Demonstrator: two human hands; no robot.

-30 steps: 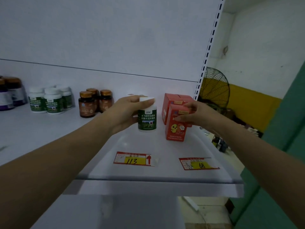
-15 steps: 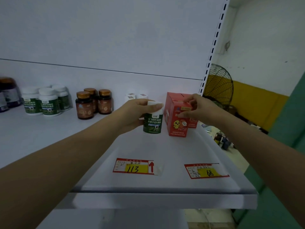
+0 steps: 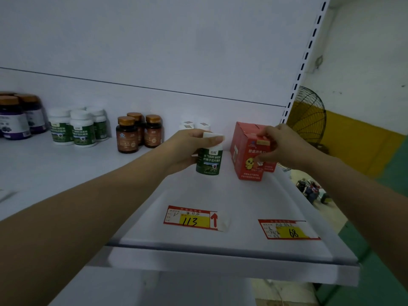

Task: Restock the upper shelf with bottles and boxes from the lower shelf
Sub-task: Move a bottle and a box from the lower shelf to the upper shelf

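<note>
Head camera: a person reaches both bare arms onto the white upper shelf of a store rack. The left hand grips a white-capped bottle with a green label, fingers curled over the cap and thumb along the side. The bottle is upright at mid-shelf, and whether its base touches the surface cannot be told. Just to its right, the right hand pinches the top right corner of a red box printed with a yellow chick, which stands on the shelf. A second red box stands directly behind it, against the back panel. Two white caps show behind the left hand. Farther left along the shelf stand three brown bottles with copper lids, a cluster of green-labelled white bottles and dark purple jars. Near the front edge lie two red-and-yellow price tags, one marked 113, the other 68. A black wire fan stands beyond the rack's slotted upright.
</note>
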